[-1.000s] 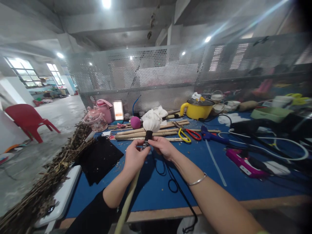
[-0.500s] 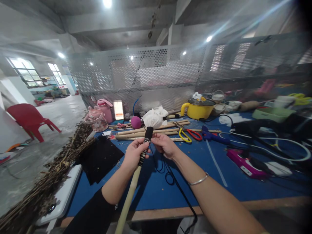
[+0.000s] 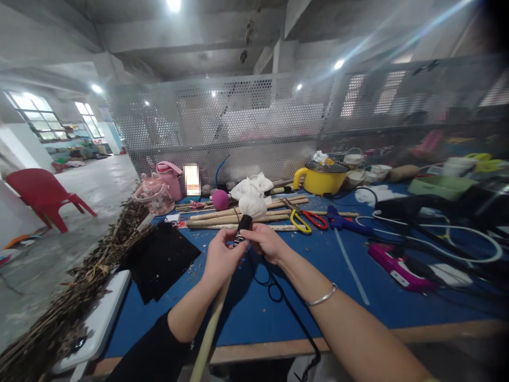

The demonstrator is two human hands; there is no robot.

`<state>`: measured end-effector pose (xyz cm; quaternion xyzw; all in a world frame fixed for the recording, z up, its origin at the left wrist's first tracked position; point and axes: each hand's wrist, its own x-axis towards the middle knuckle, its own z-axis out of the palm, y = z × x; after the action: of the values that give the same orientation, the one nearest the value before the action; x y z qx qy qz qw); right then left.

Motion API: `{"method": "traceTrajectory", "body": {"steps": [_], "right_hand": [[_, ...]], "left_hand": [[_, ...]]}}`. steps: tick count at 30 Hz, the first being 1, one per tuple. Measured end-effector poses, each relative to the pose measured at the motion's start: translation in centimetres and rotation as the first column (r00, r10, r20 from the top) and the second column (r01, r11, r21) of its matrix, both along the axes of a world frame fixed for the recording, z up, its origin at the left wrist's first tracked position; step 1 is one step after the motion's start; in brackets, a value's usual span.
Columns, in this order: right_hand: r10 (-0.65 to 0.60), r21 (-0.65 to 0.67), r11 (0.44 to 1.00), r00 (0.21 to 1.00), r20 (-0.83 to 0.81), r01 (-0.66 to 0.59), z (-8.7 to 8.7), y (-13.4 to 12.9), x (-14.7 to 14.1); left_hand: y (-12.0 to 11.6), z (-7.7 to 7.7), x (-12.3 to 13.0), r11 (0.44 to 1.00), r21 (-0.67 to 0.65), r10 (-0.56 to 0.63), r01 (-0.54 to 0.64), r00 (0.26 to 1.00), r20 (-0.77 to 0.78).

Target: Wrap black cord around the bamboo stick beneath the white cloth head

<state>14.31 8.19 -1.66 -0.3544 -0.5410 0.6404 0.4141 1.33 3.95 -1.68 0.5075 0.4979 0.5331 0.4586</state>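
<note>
My left hand (image 3: 226,253) is closed around a pale wooden stick (image 3: 212,323), just below its top. A round bundle of white cloth (image 3: 253,206) caps the stick's far end. Black cord (image 3: 244,225) is wound tightly about the neck under the bundle, with light gaps between the lower turns. My right hand (image 3: 265,241) presses finger and thumb against this winding from the right; its fingertips are partly hidden. The loose black cord (image 3: 288,300) hangs from there, looping over the table and past its front edge.
On the blue table (image 3: 246,318) lie wooden sticks (image 3: 210,218), scissors (image 3: 300,220), a blue glue gun (image 3: 350,223) and a magenta power strip (image 3: 393,265). A yellow pot (image 3: 324,178) stands behind. Black cloth (image 3: 159,265) and dried stalks (image 3: 91,281) are at left.
My left hand has rolled over the stick, its back now turned more upward. The bundle tilts slightly right and nearer. My right hand has come in against the winding.
</note>
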Motion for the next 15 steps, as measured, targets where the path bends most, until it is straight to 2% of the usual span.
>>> {"method": "traceTrajectory", "body": {"steps": [2, 8, 12, 15], "right_hand": [[0.016, 0.039, 0.999, 0.999, -0.031, -0.015, 0.1, -0.1, 0.0], [0.029, 0.150, 0.989, 0.993, -0.111, -0.012, 0.1, 0.0, 0.9], [0.030, 0.150, 0.989, 0.988, -0.151, -0.007, 0.1, 0.1, 1.2], [0.049, 0.169, 0.985, 0.988, -0.144, -0.024, -0.2, 0.2, 1.1]], "left_hand": [[0.0, 0.3, -0.1, 1.000, 0.008, -0.018, 0.017, 0.999, 0.036], [0.3, 1.1, -0.7, 0.986, 0.006, -0.158, 0.164, 0.938, 0.308], [0.3, 1.2, -0.5, 0.983, -0.045, -0.146, 0.177, 0.911, 0.387], [0.2, 1.1, -0.4, 0.985, -0.037, -0.141, 0.170, 0.906, 0.399]]}}
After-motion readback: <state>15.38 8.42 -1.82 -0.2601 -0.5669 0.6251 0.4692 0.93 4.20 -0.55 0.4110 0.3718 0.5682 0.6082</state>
